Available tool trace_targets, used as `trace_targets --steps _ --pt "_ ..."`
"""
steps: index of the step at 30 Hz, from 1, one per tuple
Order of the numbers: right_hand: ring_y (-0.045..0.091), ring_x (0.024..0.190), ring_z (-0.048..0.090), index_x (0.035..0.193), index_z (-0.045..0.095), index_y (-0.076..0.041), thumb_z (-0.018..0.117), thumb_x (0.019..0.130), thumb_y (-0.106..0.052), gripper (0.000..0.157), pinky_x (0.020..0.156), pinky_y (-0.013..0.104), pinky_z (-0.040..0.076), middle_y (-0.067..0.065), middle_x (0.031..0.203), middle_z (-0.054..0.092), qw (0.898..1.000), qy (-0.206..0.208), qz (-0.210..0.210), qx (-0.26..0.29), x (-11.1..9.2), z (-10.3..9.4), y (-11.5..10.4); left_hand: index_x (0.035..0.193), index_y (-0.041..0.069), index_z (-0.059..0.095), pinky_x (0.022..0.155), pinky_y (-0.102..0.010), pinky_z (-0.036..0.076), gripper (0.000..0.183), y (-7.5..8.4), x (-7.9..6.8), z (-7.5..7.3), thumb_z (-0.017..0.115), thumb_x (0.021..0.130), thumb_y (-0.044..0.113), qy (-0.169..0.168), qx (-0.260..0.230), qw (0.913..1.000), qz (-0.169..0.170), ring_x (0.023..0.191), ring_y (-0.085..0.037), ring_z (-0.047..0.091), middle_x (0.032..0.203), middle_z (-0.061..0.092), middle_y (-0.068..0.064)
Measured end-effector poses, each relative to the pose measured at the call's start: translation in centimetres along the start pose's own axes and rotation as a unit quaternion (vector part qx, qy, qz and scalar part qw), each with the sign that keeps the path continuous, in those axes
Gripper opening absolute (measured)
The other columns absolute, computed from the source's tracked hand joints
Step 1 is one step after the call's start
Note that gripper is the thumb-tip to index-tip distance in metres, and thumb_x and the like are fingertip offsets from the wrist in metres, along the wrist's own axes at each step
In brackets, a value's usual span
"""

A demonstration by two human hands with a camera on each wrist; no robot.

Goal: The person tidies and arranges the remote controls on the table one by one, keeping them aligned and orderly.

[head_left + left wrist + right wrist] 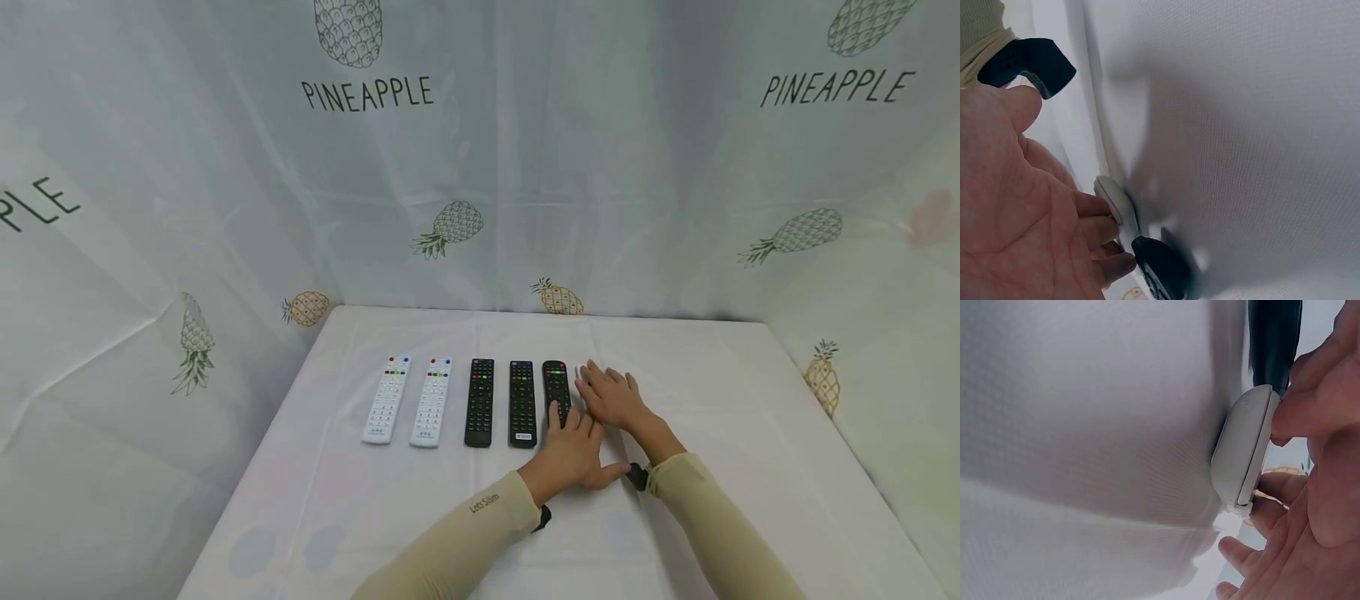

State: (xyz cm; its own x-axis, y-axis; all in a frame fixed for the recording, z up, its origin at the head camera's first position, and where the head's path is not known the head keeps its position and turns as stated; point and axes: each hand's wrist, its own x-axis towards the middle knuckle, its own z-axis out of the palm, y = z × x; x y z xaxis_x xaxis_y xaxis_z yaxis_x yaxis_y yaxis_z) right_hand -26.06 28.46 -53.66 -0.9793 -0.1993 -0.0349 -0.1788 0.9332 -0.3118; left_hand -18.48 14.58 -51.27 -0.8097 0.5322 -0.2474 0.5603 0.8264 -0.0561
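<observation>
My right hand reaches over a white remote control at the right end of a row. In the right wrist view its thumb and fingers hold that remote's two long edges from above, with the outer fingers spread away. Seen from the head, the two hands hide most of this remote. My left hand lies palm down with fingers stretched forward and thumb out to the side. Its fingertips touch the white remote and the neighbouring black remote control, whose lower part they cover.
Left of the hands, two black remotes and two white remotes lie side by side, roughly parallel. They rest on a table with a white cloth. A pineapple-print curtain hangs behind the table's far edge.
</observation>
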Motion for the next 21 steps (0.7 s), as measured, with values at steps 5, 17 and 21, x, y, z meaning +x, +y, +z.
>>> trace_targets --steps 5,17,21 --pt "0.056 0.138 0.032 0.15 0.038 -0.002 0.031 0.107 -0.043 0.059 0.109 0.075 0.013 0.023 0.158 0.032 1.0 -0.005 0.001 -0.001 -0.07 -0.02 -0.02 0.158 0.028 0.02 0.121 -0.054 0.014 0.089 0.01 -0.13 -0.24 0.021 0.089 0.083 -0.003 -0.009 1.0 0.0 0.153 -0.02 0.017 0.165 0.017 0.009" --pt "0.055 0.139 0.03 0.15 0.04 -0.003 0.032 0.107 -0.042 0.058 0.11 0.075 0.012 0.021 0.158 0.033 1.0 -0.004 0.002 0.005 -0.31 -0.11 -0.41 0.158 0.029 0.02 0.121 -0.055 0.012 0.089 -0.29 -0.2 -0.19 0.023 0.088 0.084 -0.007 -0.037 0.9993 0.005 0.153 -0.021 0.017 0.165 0.017 0.01" --pt "0.055 0.14 0.029 0.15 0.039 -0.003 0.03 0.107 -0.042 0.059 0.11 0.075 0.012 0.021 0.158 0.031 1.0 -0.009 0.002 0.0 -0.41 -0.09 -0.33 0.158 0.029 0.021 0.121 -0.055 0.012 0.09 -0.34 -0.29 -0.17 0.023 0.087 0.085 -0.008 -0.032 0.9994 0.006 0.153 -0.021 0.016 0.165 0.016 0.01"
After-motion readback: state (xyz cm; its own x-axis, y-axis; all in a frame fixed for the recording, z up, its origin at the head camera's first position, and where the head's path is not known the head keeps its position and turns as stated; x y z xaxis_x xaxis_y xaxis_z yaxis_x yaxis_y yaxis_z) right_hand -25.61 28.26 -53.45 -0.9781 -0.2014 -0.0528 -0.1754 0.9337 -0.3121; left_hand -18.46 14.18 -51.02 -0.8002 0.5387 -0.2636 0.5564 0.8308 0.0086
